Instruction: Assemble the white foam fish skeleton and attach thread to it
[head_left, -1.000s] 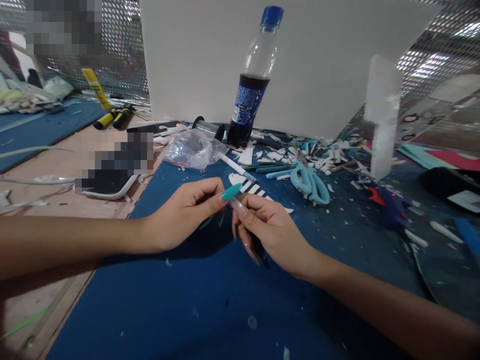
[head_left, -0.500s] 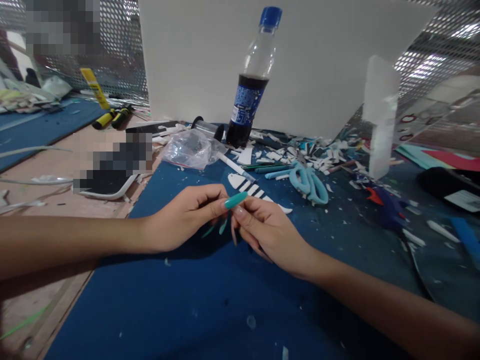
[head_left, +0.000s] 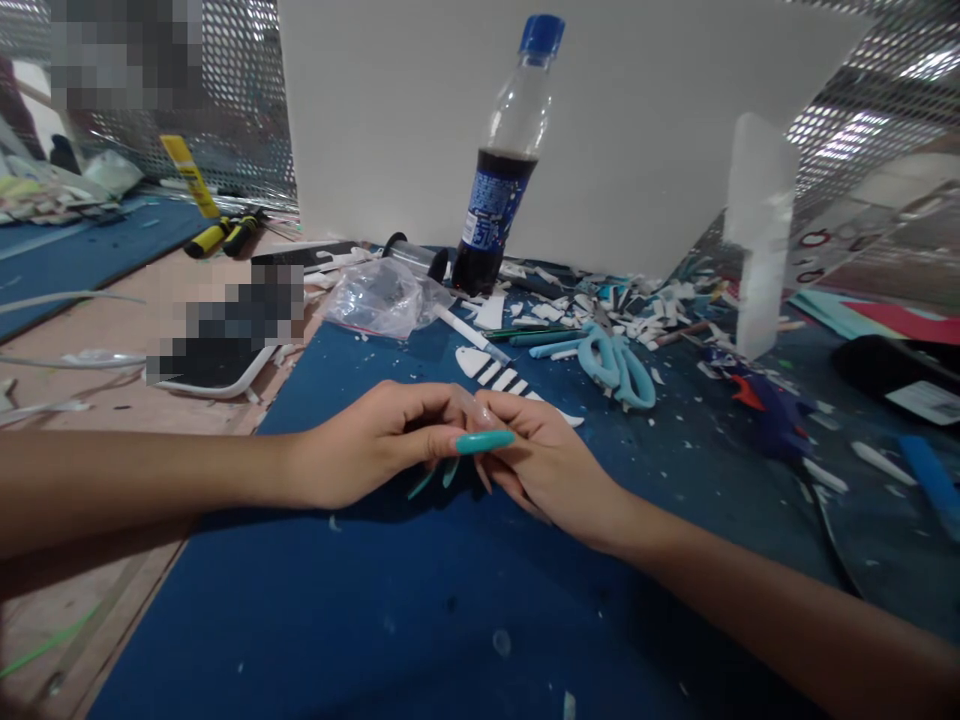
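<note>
Over the blue mat [head_left: 360, 620], my left hand [head_left: 375, 440] and my right hand [head_left: 547, 465] meet with their fingertips pressed together. Long turquoise nails show on the left hand, and its thumb nail crosses the right thumb and fingers. Both hands are closed in a pinch; whatever may lie between the fingers is hidden. Just behind them lies a flat white fish-skeleton-shaped cutout [head_left: 501, 375]. Light blue scissors [head_left: 616, 368] rest beyond the right hand, near dark green sticks [head_left: 544, 335] and a white pen-like stick [head_left: 469, 330].
A bottle of dark drink [head_left: 499, 190] stands before a white board [head_left: 390, 120]. Many white scraps [head_left: 645, 310] lie around it. At right is a blue glue gun [head_left: 776, 415] with a cord. A phone [head_left: 217, 360], a clear plastic bag [head_left: 386, 298] and yellow-black tools [head_left: 225, 235] are at left.
The left thumb has slid down and right across the right hand's fingers, and its nail is now nearly level. Both hands have dipped slightly. The things on the mat stay put.
</note>
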